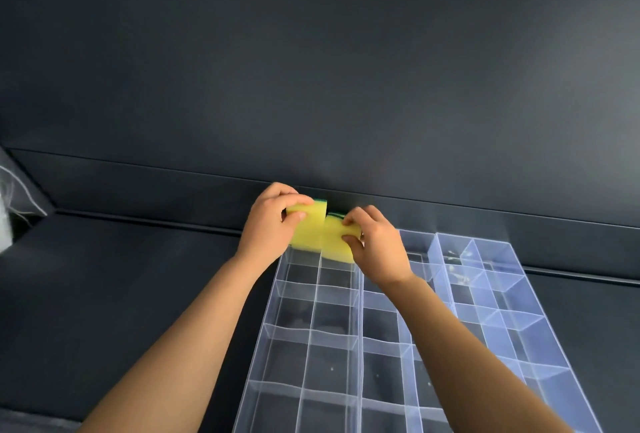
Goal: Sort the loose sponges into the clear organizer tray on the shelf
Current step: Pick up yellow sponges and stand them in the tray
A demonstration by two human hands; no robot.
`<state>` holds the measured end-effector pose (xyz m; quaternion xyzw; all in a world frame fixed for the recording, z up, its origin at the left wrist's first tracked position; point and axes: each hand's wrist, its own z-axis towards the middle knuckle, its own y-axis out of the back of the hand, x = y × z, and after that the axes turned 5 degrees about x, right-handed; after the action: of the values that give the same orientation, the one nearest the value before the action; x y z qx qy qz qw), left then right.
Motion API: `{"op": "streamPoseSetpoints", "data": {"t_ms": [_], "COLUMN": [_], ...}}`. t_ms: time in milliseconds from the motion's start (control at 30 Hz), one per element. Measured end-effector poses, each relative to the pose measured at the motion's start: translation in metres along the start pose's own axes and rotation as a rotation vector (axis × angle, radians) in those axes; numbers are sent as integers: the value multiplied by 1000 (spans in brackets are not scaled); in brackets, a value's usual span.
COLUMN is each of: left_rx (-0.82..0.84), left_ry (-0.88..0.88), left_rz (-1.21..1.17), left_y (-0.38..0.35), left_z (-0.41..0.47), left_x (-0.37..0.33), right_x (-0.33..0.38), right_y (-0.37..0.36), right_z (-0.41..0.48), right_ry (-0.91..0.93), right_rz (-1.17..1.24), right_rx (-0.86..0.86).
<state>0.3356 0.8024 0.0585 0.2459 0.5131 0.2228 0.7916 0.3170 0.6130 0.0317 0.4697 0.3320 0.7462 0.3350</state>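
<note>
Two yellow sponges with green scrub backs stand on edge at the far left corner of the clear organizer tray [540, 315]. My left hand [268, 224] grips the left sponge [310, 228] with thumb in front and fingers over its top. My right hand [375, 242] pinches the right sponge [337, 242], which sits slightly lower and touches the left one. Both sponges are at the tray's farthest compartments; their lower edges are hidden by the tray walls and my hands. The other compartments in view hold nothing.
The tray lies on a dark shelf surface [121, 287], close to a dark back wall [311, 69] with a low ledge. A pale blurred object [7, 211] shows at the left edge. Dark shelf surface extends to the left of the tray.
</note>
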Motion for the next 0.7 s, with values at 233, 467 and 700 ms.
{"op": "streamPoseSetpoints", "data": {"t_ms": [233,467,700], "left_rx": [133,101,106], "left_ry": [13,-84,-122], "left_rz": [129,334,389], "left_y": [-9,-18,-20], "left_z": [-10,-12,-12], "left_x": [13,16,15], "right_x": [-4,-5,0], "right_y": [-8,-8,-12], "right_z": [-5,-6,-8], "right_ry": [-20,3,-54], "right_rz": [-92,-86,-154], "right_rx": [29,-27,31]}}
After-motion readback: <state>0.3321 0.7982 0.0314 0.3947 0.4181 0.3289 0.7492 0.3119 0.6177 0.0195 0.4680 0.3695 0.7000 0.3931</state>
